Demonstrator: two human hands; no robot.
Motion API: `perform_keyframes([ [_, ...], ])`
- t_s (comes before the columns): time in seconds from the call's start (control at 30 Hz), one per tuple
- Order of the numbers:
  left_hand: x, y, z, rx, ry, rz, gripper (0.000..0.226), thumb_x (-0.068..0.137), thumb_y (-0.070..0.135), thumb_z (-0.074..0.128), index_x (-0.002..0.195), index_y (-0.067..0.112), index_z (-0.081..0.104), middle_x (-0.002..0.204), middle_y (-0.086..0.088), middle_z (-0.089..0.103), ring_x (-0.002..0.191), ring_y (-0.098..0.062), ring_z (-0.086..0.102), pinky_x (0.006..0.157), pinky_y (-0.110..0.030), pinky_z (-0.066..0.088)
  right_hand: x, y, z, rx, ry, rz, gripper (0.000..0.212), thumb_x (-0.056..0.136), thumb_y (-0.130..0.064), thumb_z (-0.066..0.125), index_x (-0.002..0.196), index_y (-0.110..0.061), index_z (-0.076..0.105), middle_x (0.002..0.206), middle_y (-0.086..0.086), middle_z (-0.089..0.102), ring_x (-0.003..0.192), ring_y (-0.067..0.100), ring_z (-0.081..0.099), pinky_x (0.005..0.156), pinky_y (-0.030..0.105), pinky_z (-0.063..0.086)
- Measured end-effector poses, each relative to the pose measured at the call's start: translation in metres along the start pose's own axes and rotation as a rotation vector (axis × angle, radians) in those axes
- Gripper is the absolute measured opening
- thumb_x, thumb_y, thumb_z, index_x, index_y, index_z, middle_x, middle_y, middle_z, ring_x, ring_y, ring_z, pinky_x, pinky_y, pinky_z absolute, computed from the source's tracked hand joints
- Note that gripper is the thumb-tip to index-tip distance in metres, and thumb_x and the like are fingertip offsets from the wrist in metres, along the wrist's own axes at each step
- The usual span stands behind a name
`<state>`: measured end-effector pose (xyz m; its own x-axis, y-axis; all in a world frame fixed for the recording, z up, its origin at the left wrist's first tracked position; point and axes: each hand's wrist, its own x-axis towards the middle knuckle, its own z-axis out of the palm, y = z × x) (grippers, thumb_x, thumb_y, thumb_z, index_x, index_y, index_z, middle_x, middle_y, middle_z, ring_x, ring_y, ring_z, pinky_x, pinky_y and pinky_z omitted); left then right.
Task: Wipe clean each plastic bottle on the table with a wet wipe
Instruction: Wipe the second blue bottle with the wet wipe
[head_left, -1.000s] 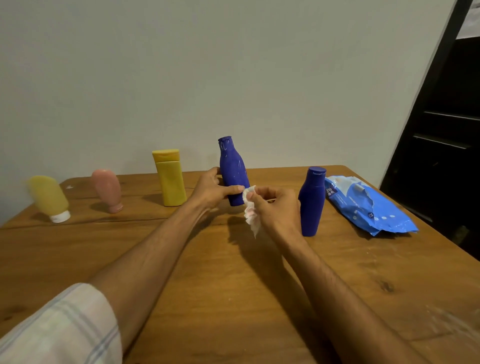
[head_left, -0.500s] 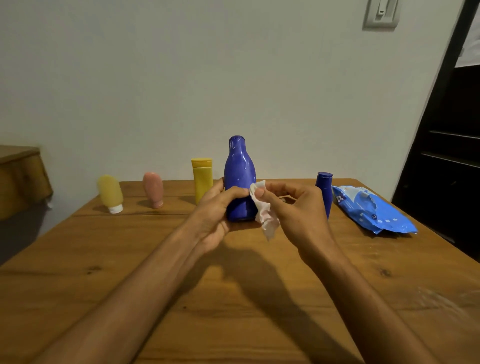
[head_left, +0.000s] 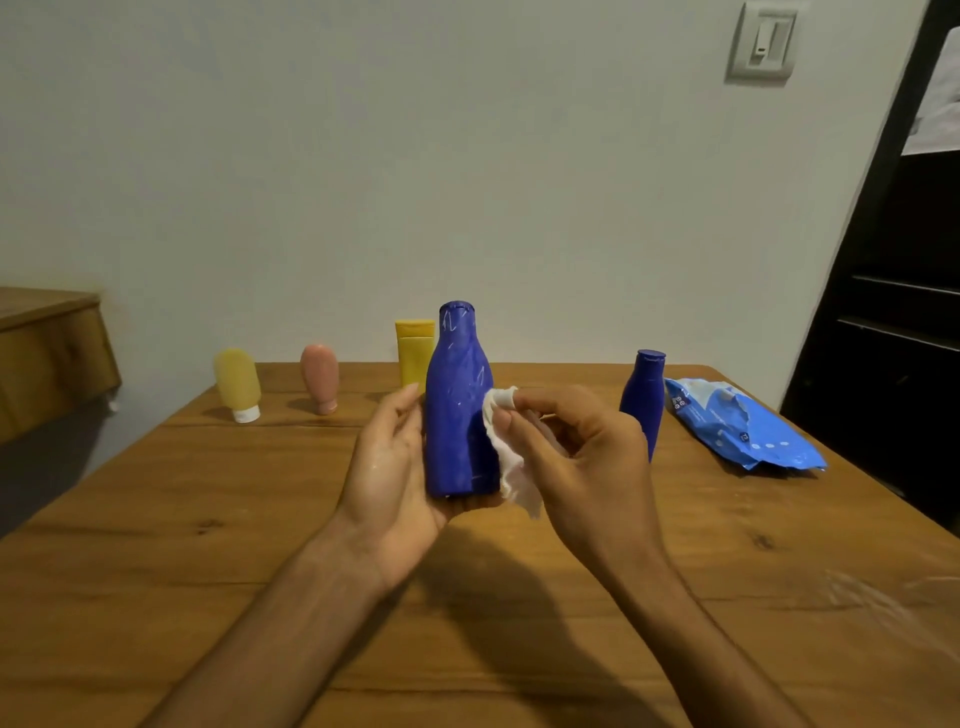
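No legible text; wipes pack (head_left: 737, 431) print seemingly blurred.

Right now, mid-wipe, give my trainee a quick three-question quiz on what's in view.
1. True or false: the right hand holds the wet wipe against the large blue bottle.
2. How many other bottles stand unheld on the table?
3. What lies at the table's right side? A) wipes pack B) pink tube C) yellow bottle
Key: 1 true; 2 four; 3 A.
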<state>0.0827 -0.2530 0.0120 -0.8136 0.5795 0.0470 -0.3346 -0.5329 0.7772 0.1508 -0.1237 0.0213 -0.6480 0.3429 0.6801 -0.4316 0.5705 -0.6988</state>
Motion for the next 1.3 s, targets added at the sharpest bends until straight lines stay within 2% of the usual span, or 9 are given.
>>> perform_keyframes([
  [0.17, -0.009, -0.001, 0.001, -0.083, 0.002, -0.062, 0.046, 0.102, 0.041, 0.034, 0.131, 0.014, 0.059, 0.120, -0.015, 0.069, 0.099, -0.025, 0.070, 0.079, -0.043, 0.056, -0.012, 0.001, 0.002, -0.109, -0.039, -0.167, 0.021, 0.083, -0.024, 0.066, 0.103, -0.021, 0.068, 0.097, -0.009, 0.065, 0.090, 0.004, 0.061, 0.071, 0.020, 0.052],
  [0.3, -0.012, 0.000, 0.007, -0.124, -0.024, -0.073, 0.047, 0.102, 0.040, 0.035, 0.133, 0.012, 0.056, 0.124, -0.017, 0.067, 0.106, -0.026, 0.069, 0.087, -0.044, 0.052, -0.017, -0.001, -0.001, -0.164, -0.095, -0.241, 0.031, 0.082, -0.036, 0.058, 0.109, -0.025, 0.065, 0.103, -0.009, 0.062, 0.095, 0.002, 0.057, 0.071, 0.017, 0.053],
  [0.5, -0.011, 0.001, 0.006, -0.110, -0.046, -0.058, 0.049, 0.102, 0.044, 0.036, 0.135, 0.013, 0.055, 0.129, -0.017, 0.064, 0.118, -0.030, 0.062, 0.095, -0.047, 0.051, -0.017, -0.006, -0.007, -0.095, -0.085, -0.200, 0.029, 0.081, -0.019, 0.068, 0.109, -0.023, 0.067, 0.102, -0.009, 0.065, 0.096, 0.002, 0.059, 0.072, 0.019, 0.053],
  [0.63, -0.009, 0.002, 0.004, -0.120, -0.020, -0.038, 0.051, 0.099, 0.046, 0.039, 0.135, 0.014, 0.056, 0.129, -0.016, 0.064, 0.122, -0.032, 0.060, 0.107, -0.051, 0.042, -0.015, -0.005, -0.008, -0.130, -0.043, -0.153, 0.033, 0.079, -0.016, 0.067, 0.111, -0.025, 0.064, 0.105, -0.012, 0.064, 0.098, -0.002, 0.057, 0.080, 0.017, 0.050],
  [0.8, -0.008, 0.003, 0.004, -0.180, 0.015, -0.037, 0.051, 0.100, 0.047, 0.040, 0.135, 0.012, 0.055, 0.126, -0.017, 0.065, 0.110, -0.028, 0.065, 0.094, -0.043, 0.053, -0.014, -0.007, -0.005, -0.152, -0.115, -0.133, 0.027, 0.082, -0.028, 0.063, 0.108, -0.026, 0.067, 0.099, -0.015, 0.063, 0.092, 0.000, 0.058, 0.071, 0.022, 0.053],
  [0.93, -0.010, 0.006, 0.006, -0.206, 0.045, -0.050, 0.054, 0.101, 0.048, 0.037, 0.132, 0.008, 0.057, 0.110, -0.019, 0.067, 0.099, -0.027, 0.064, 0.096, -0.042, 0.049, -0.019, -0.009, -0.005, -0.188, -0.190, -0.157, 0.029, 0.079, -0.037, 0.059, 0.106, -0.031, 0.066, 0.097, -0.014, 0.063, 0.091, 0.001, 0.057, 0.068, 0.024, 0.053],
  [1.13, -0.016, 0.005, 0.007, -0.223, 0.053, -0.059, 0.053, 0.100, 0.049, 0.039, 0.127, 0.008, 0.060, 0.107, -0.018, 0.065, 0.096, -0.025, 0.064, 0.091, -0.038, 0.052, -0.025, -0.009, -0.001, -0.166, -0.180, -0.184, 0.024, 0.081, -0.037, 0.061, 0.104, -0.033, 0.066, 0.097, -0.014, 0.063, 0.092, -0.001, 0.058, 0.070, 0.018, 0.051],
  [1.23, -0.019, 0.001, 0.009, -0.236, 0.053, -0.058, 0.054, 0.099, 0.049, 0.042, 0.130, 0.009, 0.059, 0.110, -0.018, 0.065, 0.102, -0.025, 0.062, 0.096, -0.040, 0.050, -0.024, -0.005, 0.001, -0.183, -0.191, -0.235, 0.023, 0.081, -0.038, 0.061, 0.103, -0.033, 0.064, 0.097, -0.011, 0.064, 0.091, 0.000, 0.059, 0.069, 0.023, 0.054],
  [1.3, -0.019, -0.002, 0.010, -0.224, 0.054, -0.049, 0.054, 0.099, 0.049, 0.041, 0.129, 0.009, 0.060, 0.108, -0.017, 0.067, 0.098, -0.024, 0.065, 0.092, -0.041, 0.051, -0.023, -0.002, 0.000, -0.178, -0.149, -0.193, 0.022, 0.081, -0.032, 0.065, 0.102, -0.027, 0.068, 0.096, -0.010, 0.065, 0.088, 0.002, 0.060, 0.066, 0.027, 0.055],
])
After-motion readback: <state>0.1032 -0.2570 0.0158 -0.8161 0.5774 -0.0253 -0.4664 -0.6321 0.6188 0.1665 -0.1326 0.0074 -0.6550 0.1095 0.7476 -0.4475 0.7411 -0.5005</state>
